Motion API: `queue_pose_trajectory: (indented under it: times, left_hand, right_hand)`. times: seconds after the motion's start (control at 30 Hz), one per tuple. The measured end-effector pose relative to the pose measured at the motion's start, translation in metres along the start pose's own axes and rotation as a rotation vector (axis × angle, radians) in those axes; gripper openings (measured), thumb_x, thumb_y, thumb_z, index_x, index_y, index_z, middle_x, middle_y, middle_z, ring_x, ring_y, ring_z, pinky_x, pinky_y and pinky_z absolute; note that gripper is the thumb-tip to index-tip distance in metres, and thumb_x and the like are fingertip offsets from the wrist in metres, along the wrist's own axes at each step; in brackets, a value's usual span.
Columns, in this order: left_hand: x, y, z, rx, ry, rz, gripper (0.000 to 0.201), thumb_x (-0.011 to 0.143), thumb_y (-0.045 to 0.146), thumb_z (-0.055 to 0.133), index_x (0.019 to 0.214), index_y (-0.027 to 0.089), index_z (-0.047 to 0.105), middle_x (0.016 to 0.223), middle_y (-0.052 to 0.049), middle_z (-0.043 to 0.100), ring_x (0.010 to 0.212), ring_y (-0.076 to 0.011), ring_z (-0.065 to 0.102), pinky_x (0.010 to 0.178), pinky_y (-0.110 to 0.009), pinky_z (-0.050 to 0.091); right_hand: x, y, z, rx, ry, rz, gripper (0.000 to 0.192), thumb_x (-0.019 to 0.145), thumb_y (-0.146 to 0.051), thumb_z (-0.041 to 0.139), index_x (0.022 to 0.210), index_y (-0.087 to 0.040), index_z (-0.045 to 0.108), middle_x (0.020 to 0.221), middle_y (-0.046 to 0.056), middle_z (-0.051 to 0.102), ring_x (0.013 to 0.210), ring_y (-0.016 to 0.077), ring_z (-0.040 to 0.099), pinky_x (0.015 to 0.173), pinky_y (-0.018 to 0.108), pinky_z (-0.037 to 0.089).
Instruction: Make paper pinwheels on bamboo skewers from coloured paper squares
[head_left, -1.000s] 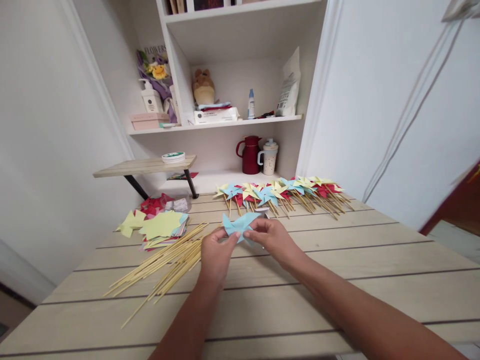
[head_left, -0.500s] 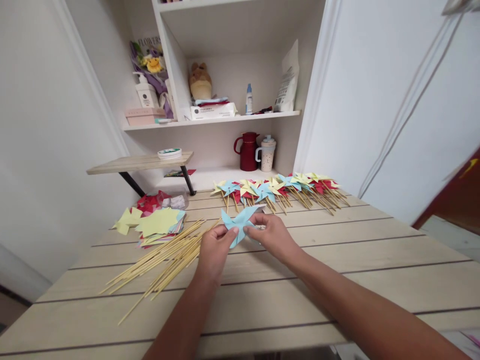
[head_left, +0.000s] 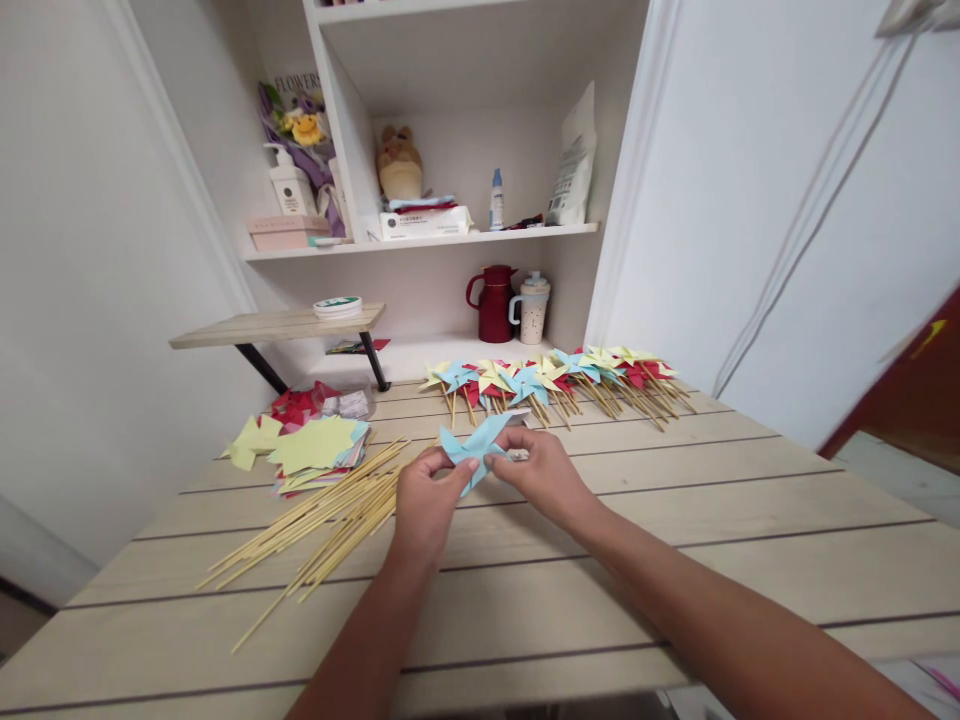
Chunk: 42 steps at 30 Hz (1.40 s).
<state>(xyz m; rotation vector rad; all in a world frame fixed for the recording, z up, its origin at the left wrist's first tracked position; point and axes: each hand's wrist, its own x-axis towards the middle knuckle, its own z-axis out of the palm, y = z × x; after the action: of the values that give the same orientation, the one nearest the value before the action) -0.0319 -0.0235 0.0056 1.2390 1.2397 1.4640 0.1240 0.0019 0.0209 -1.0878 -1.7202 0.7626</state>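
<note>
A light blue paper pinwheel [head_left: 477, 446] with folded blades is held up over the middle of the table. My left hand [head_left: 427, 500] pinches its left side, thumb on the front. On the other side my right hand [head_left: 546, 470] grips it between thumb and fingers near the centre. No stick shows on this pinwheel. To the left of my left hand lie many thin wooden sticks [head_left: 330, 520] in a loose bundle. Part of a small pale object [head_left: 519, 418] shows behind my right hand; I cannot make out what it is.
Finished pinwheels on sticks [head_left: 525, 382] lie in a row at the back right. Cut paper sheets [head_left: 315, 446] are stacked at the left, beside red paper pieces [head_left: 300, 404] and a clear box [head_left: 346, 402]. A small raised shelf [head_left: 277, 326], a red jug [head_left: 496, 306] and a cup [head_left: 533, 310] stand behind.
Both hands keep hold of the blue pinwheel in almost the same place. The whole view has shifted very slightly; nothing else has visibly moved.
</note>
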Motion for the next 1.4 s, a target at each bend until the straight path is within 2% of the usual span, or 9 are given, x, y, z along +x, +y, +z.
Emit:
queue_pose_trajectory:
  times: [0.13,0.33,0.43,0.6,0.67,0.8,0.9,1.13,1.4]
  left_hand:
    - [0.001,-0.003,-0.001,0.038,0.058,0.015,0.022,0.065,0.036,0.077,0.077,0.018,0.077,0.085,-0.006,0.074,0.088,-0.0246,0.066,0.077,-0.031,0.049]
    - [0.002,0.001,-0.001,0.065,0.078,0.052,0.022,0.066,0.033,0.076,0.081,0.017,0.078,0.092,-0.008,0.076,0.091,-0.0245,0.067,0.082,-0.031,0.048]
    - [0.002,0.002,-0.002,-0.008,0.130,0.003,0.025,0.065,0.031,0.076,0.084,0.014,0.078,0.091,-0.010,0.077,0.085,-0.0238,0.068,0.078,-0.032,0.050]
    - [0.005,0.001,-0.005,-0.119,0.262,-0.050,0.026,0.063,0.028,0.078,0.083,0.012,0.078,0.084,-0.009,0.077,0.076,-0.0203,0.068,0.074,-0.031,0.050]
    - [0.008,0.000,-0.006,-0.149,0.286,-0.056,0.026,0.062,0.029,0.079,0.082,0.012,0.077,0.084,-0.008,0.077,0.075,-0.0190,0.067,0.075,-0.030,0.050]
    - [0.014,-0.004,-0.009,-0.221,0.296,-0.066,0.028,0.061,0.031,0.081,0.082,0.013,0.077,0.083,-0.006,0.077,0.074,-0.0161,0.066,0.077,-0.029,0.049]
    - [0.018,-0.009,-0.011,-0.236,0.303,-0.056,0.030,0.060,0.032,0.082,0.082,0.013,0.077,0.081,-0.006,0.076,0.072,-0.0150,0.065,0.076,-0.028,0.048]
    - [0.018,-0.009,-0.011,-0.212,0.318,-0.038,0.029,0.058,0.031,0.081,0.079,0.012,0.076,0.079,-0.006,0.075,0.072,-0.0161,0.065,0.075,-0.029,0.049]
    - [0.013,-0.006,-0.006,-0.167,0.303,-0.008,0.028,0.062,0.032,0.079,0.082,0.012,0.077,0.081,-0.006,0.075,0.073,-0.0168,0.065,0.074,-0.030,0.049]
  right_hand:
    - [-0.001,-0.001,0.001,-0.003,0.004,-0.003,0.012,0.071,-0.025,0.060,0.061,-0.019,0.056,0.059,-0.004,0.053,0.060,0.0138,0.047,0.059,0.025,0.035]
    - [-0.001,0.002,0.003,0.042,-0.008,-0.028,0.009,0.074,-0.026,0.062,0.068,-0.019,0.061,0.071,-0.001,0.065,0.071,0.0167,0.058,0.069,0.027,0.041]
    - [0.003,0.007,0.002,0.078,-0.020,-0.048,0.009,0.076,-0.027,0.061,0.078,-0.019,0.066,0.083,0.002,0.071,0.080,0.0190,0.063,0.075,0.029,0.045]
    - [0.016,0.020,-0.015,0.043,0.059,-0.029,0.016,0.080,-0.031,0.058,0.086,-0.019,0.068,0.094,0.006,0.072,0.090,0.0208,0.064,0.082,0.032,0.047]
    - [0.021,0.028,-0.026,0.023,0.012,0.034,0.017,0.080,-0.033,0.058,0.086,-0.019,0.066,0.093,0.006,0.072,0.085,0.0190,0.064,0.078,0.031,0.047]
    - [0.027,0.043,-0.045,-0.003,-0.179,0.126,0.015,0.075,-0.032,0.063,0.074,-0.018,0.067,0.069,0.003,0.069,0.065,0.0166,0.062,0.062,0.027,0.046]
    - [0.028,0.054,-0.051,-0.016,-0.281,0.186,0.012,0.071,-0.029,0.065,0.071,-0.017,0.067,0.064,0.002,0.068,0.061,0.0151,0.061,0.058,0.025,0.044]
    - [0.029,0.073,-0.050,-0.048,-0.416,0.270,0.013,0.060,-0.021,0.070,0.073,-0.017,0.071,0.069,0.002,0.071,0.063,0.0148,0.061,0.059,0.024,0.044]
    - [0.027,0.073,-0.045,-0.092,-0.488,0.254,0.015,0.060,-0.023,0.072,0.074,-0.018,0.074,0.070,0.001,0.071,0.064,0.0138,0.059,0.057,0.022,0.041]
